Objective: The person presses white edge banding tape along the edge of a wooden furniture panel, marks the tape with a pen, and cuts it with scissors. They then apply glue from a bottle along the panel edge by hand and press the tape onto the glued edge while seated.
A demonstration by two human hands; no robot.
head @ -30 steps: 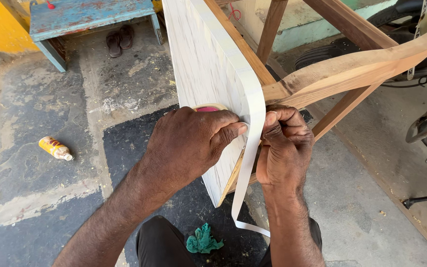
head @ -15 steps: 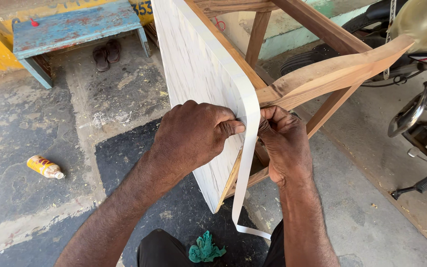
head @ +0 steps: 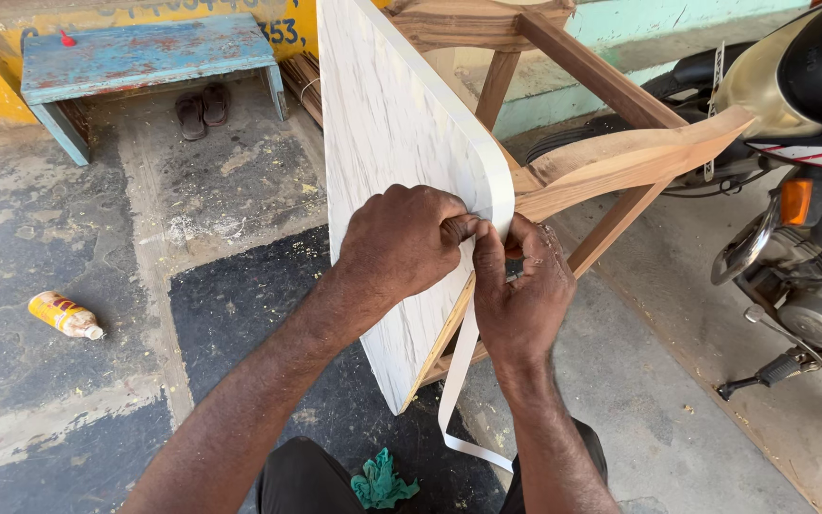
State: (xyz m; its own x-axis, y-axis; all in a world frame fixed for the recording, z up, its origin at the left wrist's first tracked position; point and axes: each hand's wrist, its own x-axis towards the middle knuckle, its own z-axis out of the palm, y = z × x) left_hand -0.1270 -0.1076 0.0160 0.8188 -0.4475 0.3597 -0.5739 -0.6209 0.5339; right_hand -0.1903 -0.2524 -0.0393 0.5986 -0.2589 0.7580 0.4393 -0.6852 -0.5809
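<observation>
A white marble-patterned board (head: 382, 143) stands on edge, fixed to a wooden frame (head: 611, 162). A white edge band strip (head: 459, 381) runs down the board's curved edge and hangs loose below it. My left hand (head: 401, 238) presses the strip against the edge at the corner, fingers curled over it. My right hand (head: 520, 295) grips the strip just below, thumb touching the left hand's fingers; a small dark thing shows in it, too hidden to tell what.
A motorcycle (head: 801, 190) stands close on the right. A blue bench (head: 145, 62) with sandals (head: 200, 109) by it is at the back left. A small bottle (head: 66, 315) lies on the floor at left, and a green cloth (head: 382, 481) lies near my legs.
Both hands have moved up along the board's edge to the rounded corner, pressing the strip on. The view has shifted, bringing more of the motorcycle into sight.
</observation>
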